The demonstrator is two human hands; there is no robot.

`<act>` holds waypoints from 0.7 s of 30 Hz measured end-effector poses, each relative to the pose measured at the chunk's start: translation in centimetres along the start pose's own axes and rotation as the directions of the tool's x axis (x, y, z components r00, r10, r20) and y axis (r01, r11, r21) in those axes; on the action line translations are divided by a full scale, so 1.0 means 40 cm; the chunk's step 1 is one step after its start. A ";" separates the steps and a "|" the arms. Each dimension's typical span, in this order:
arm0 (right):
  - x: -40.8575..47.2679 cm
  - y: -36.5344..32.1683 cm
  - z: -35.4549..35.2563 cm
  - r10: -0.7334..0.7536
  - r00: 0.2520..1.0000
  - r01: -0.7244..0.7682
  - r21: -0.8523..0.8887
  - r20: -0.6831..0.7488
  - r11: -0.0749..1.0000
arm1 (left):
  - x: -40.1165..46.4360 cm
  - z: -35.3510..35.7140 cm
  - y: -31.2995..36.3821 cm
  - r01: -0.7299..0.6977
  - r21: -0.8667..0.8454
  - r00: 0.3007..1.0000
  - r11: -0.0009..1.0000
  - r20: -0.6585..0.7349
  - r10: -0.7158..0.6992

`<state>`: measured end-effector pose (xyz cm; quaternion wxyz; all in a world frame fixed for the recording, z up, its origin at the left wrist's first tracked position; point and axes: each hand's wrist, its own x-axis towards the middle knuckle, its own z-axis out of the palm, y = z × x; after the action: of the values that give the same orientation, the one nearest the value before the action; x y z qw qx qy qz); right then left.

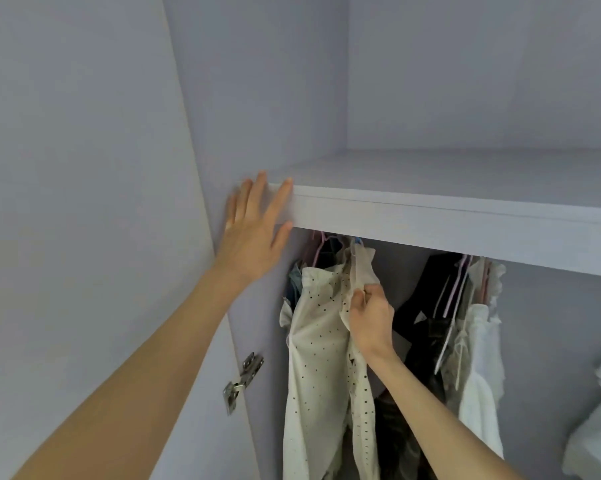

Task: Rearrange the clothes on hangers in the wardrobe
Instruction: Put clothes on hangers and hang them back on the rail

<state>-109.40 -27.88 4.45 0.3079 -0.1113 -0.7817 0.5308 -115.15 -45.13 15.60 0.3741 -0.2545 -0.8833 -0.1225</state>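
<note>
Lilac laminate shelf (430, 209) — left hand (254, 230) flat against edge; right hand (370, 320) pinching cream dotted garment (320, 358).

A cream, dark-dotted garment (321, 358) hangs under the pale lilac wardrobe shelf (430, 216), near its left end, its sheer collar bunched and pinched in curled fingers. Pink hangers (318, 247) show behind it. Further right, past a gap, black clothes (427, 327) and white ruffled clothes (482, 358) hang together on pale hangers.

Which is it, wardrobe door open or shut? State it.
Open. The door is swung out at left, its hinge exposed, and the hanging clothes inside are in full view.
</note>
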 end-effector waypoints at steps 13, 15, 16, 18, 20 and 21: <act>0.070 0.063 0.107 0.048 0.997 -0.054 -0.122 -0.054 0.991 | 0.038 0.067 -0.046 -0.181 -0.152 0.956 0.972 -0.261 0.137; 0.048 0.076 0.123 0.044 0.998 -0.051 -0.163 -0.046 0.985 | 0.038 0.070 -0.046 -0.183 -0.164 0.952 0.969 -0.274 0.134; 0.043 0.079 0.135 0.024 0.999 -0.030 -0.190 -0.033 0.981 | 0.038 0.071 -0.045 -0.184 -0.166 0.952 0.969 -0.277 0.133; 0.042 0.084 0.166 -0.008 1.000 0.012 -0.236 0.018 0.972 | 0.038 0.071 -0.044 -0.184 -0.171 0.951 0.968 -0.280 0.131; 0.047 0.080 0.201 -0.006 0.997 0.025 -0.267 0.072 0.963 | 0.038 0.071 -0.044 -0.184 -0.185 0.952 0.965 -0.280 0.128; 0.050 0.074 0.219 0.000 0.996 0.024 -0.266 0.089 0.964 | 0.038 0.071 -0.044 -0.184 -0.192 0.953 0.964 -0.275 0.128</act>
<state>-116.68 -32.32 0.34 0.2584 -0.1234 -0.8597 0.4231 -118.70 -44.93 14.70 0.4656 -0.3445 -0.7850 -0.2196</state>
